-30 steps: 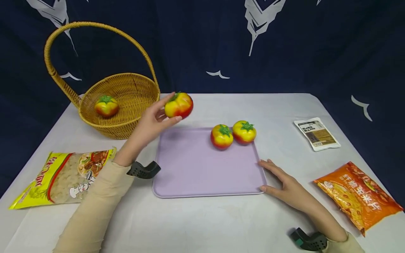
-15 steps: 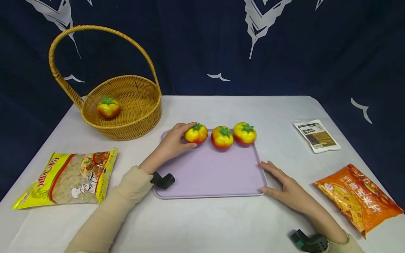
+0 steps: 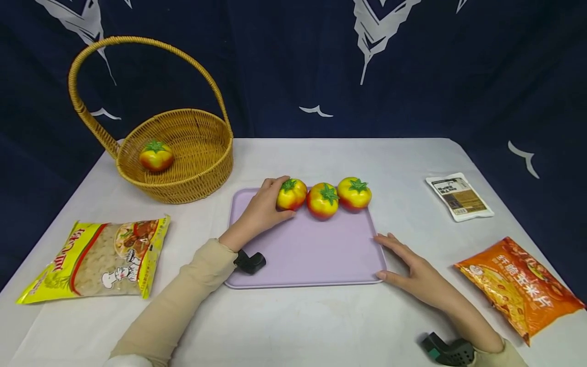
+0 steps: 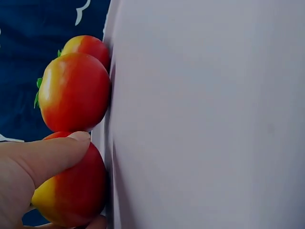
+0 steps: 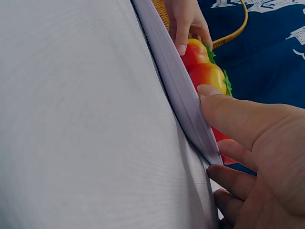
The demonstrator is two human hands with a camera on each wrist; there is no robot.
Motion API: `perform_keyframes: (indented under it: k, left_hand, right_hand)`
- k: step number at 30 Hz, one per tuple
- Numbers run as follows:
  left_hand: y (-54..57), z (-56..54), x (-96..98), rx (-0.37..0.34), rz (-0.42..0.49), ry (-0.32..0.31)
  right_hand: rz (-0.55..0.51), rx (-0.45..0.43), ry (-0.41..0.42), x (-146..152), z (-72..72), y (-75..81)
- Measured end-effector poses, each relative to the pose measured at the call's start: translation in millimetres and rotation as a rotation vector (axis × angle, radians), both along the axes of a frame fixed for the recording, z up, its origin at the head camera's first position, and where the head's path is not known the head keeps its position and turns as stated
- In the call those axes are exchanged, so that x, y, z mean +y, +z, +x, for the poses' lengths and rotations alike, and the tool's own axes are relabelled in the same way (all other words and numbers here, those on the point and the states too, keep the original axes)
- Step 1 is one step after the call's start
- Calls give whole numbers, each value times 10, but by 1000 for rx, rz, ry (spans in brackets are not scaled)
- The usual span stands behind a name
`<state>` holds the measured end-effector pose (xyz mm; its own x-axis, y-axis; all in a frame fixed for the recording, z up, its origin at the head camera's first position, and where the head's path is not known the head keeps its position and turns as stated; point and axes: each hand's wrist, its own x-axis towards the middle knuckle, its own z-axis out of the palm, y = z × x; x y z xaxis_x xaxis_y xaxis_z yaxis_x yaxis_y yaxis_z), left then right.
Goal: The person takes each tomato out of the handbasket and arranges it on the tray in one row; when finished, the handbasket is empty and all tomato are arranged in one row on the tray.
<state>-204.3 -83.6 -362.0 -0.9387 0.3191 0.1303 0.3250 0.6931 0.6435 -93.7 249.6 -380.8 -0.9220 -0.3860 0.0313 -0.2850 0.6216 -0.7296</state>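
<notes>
My left hand (image 3: pixel 259 211) grips a red-and-yellow tomato (image 3: pixel 293 194) with a green leafy top, at the back left of the lilac tray (image 3: pixel 316 255). That tomato touches the middle tomato (image 3: pixel 322 204), and another tomato (image 3: pixel 354 193) sits beside it at the tray's back right corner. In the left wrist view the left thumb (image 4: pixel 62 152) lies across the held tomato (image 4: pixel 76 191). My right hand (image 3: pixel 422 278) rests at the tray's right edge, thumb and fingers spread and loosely bent, with nothing gripped.
A wicker basket (image 3: pixel 197 188) with a tall handle stands at the back left, one tomato (image 3: pixel 156 158) inside. A yellow food bag (image 3: pixel 96 260) lies at the left. At the right lie a small white packet (image 3: pixel 460 198) and an orange snack bag (image 3: pixel 523 285).
From beside the basket, my left hand has brought the tomato down onto the tray, then moved it right against the middle tomato. The right hand has stayed put.
</notes>
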Motion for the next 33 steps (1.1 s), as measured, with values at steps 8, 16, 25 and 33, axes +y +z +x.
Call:
perform_keyframes:
  k: [8, 16, 25, 33]
  left_hand:
    - [186, 0, -182, 1, -2, -82]
    - [870, -180, -1277, -24, 255, 8]
    - [942, -382, -2276, -136, 440, 344]
    - [718, -475, -2514, -338, 438, 399]
  right_hand:
    - [6, -2, -15, 17, 15, 5]
    - [16, -3, -21, 18, 9, 9]
    - [19, -16, -29, 23, 25, 12]
    - [23, -16, -27, 16, 26, 11]
